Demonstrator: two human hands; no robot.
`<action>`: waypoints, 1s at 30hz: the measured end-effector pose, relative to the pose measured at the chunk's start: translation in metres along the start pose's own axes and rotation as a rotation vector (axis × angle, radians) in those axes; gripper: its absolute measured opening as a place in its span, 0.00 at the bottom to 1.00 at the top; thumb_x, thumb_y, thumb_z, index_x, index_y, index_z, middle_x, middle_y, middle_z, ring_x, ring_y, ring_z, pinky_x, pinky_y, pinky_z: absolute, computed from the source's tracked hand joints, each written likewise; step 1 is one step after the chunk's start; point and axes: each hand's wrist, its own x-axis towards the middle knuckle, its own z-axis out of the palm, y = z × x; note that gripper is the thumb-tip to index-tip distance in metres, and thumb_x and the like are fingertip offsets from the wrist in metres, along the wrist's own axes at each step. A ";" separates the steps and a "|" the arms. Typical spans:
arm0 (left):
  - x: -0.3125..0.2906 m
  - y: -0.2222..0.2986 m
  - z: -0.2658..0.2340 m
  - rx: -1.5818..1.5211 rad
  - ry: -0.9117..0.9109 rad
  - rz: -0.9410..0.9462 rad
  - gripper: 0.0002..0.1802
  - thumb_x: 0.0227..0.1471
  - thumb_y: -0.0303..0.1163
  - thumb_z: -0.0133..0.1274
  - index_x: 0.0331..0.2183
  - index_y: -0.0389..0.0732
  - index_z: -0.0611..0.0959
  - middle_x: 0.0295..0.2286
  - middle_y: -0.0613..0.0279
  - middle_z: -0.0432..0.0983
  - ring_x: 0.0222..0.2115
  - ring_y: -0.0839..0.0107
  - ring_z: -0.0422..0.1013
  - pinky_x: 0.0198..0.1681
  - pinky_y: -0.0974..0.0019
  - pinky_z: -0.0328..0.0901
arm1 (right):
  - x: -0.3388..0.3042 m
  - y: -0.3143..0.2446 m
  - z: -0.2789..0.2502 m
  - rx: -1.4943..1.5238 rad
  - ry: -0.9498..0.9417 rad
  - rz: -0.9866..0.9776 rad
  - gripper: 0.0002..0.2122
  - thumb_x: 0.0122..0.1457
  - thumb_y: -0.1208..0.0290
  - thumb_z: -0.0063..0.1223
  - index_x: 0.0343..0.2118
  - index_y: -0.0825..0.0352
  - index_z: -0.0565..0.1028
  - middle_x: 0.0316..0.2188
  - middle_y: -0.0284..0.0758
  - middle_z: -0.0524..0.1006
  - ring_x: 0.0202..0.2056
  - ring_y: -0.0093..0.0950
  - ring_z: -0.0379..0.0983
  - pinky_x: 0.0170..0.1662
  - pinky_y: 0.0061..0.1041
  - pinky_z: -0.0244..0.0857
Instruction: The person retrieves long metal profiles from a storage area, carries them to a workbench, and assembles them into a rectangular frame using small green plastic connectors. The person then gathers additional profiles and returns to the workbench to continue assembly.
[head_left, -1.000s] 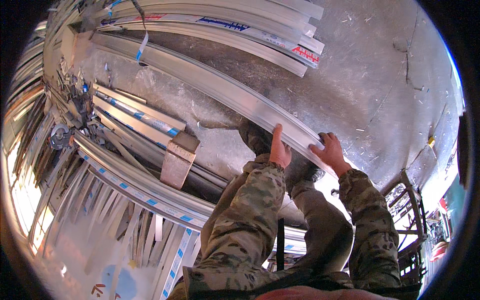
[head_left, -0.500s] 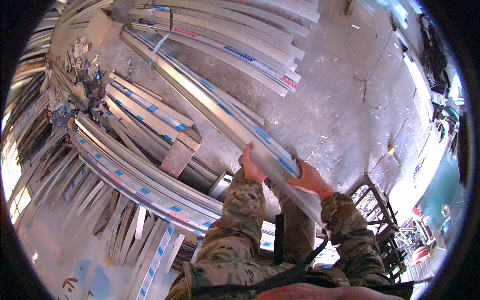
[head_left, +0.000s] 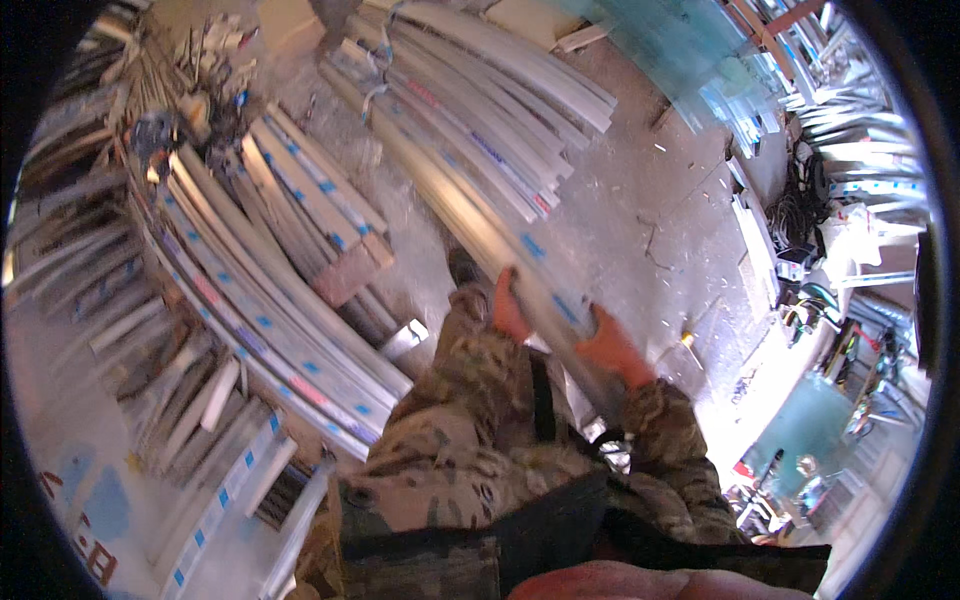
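Long smooth white plastic bar with blue marks [head_left: 500, 250] | left hand [head_left: 508, 312] wraps it | right hand [head_left: 612, 348] grips it | rough grey floor [head_left: 640, 200] below

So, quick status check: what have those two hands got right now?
Left hand and right hand both gripping one long white profile strip. Strip raised above the concrete floor. Profile stacks close on the left.

Both my arms are up in front of me, camo sleeves down to the wrists. My left hand [head_left: 508, 312] is raised ahead of my chest, fingers curled in a grip, back of the hand toward me. My right hand [head_left: 612, 348] sits just lower and to the right, also closed in a grip, palm turned inward. Hands are near each other, not touching. Elbows bent, forearms angled up and forward. Motion blur on both.
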 end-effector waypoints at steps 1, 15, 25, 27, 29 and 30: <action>-0.007 -0.010 0.009 -0.110 -0.174 -0.081 0.27 0.55 0.55 0.44 0.44 0.43 0.74 0.39 0.60 0.73 0.41 0.62 0.70 0.46 0.55 0.66 | -0.009 0.006 -0.025 0.132 -0.088 -0.064 0.43 0.37 0.64 0.59 0.58 0.78 0.56 0.55 0.54 0.63 0.58 0.41 0.59 0.61 0.30 0.52; -0.108 -0.095 0.144 0.465 -0.868 -0.439 0.42 0.56 0.62 0.37 0.58 0.37 0.55 0.54 0.45 0.59 0.50 0.55 0.64 0.52 0.48 0.60 | -0.174 -0.046 -0.234 -0.463 0.198 -0.181 0.37 0.35 0.66 0.60 0.53 0.71 0.62 0.42 0.54 0.72 0.45 0.48 0.70 0.50 0.36 0.63; -0.151 -0.013 0.261 1.688 -1.391 1.502 0.46 0.32 0.45 0.67 0.49 0.30 0.66 0.36 0.45 0.73 0.40 0.50 0.70 0.43 0.53 0.66 | -0.205 -0.066 -0.230 -0.711 0.260 -0.070 0.37 0.34 0.68 0.60 0.52 0.67 0.60 0.37 0.49 0.71 0.41 0.49 0.69 0.45 0.41 0.64; -0.144 0.003 0.276 1.844 -1.481 1.506 0.49 0.30 0.44 0.68 0.50 0.28 0.64 0.36 0.42 0.73 0.40 0.47 0.70 0.44 0.52 0.65 | -0.212 -0.079 -0.228 -0.780 0.311 -0.127 0.37 0.34 0.68 0.61 0.53 0.66 0.60 0.36 0.48 0.71 0.39 0.48 0.70 0.43 0.41 0.65; -0.139 0.017 0.286 2.050 -1.572 1.031 0.47 0.30 0.43 0.67 0.49 0.29 0.66 0.35 0.41 0.73 0.39 0.46 0.71 0.43 0.52 0.66 | -0.221 -0.099 -0.231 -0.791 0.358 -0.172 0.37 0.34 0.69 0.62 0.53 0.66 0.60 0.35 0.47 0.71 0.38 0.46 0.70 0.42 0.41 0.65; -0.137 0.024 0.292 2.059 -1.769 0.980 0.40 0.32 0.44 0.66 0.45 0.31 0.69 0.33 0.41 0.74 0.36 0.45 0.71 0.40 0.52 0.66 | -0.223 -0.113 -0.236 -0.822 0.365 -0.147 0.37 0.34 0.70 0.63 0.53 0.66 0.61 0.34 0.45 0.71 0.36 0.45 0.70 0.40 0.40 0.65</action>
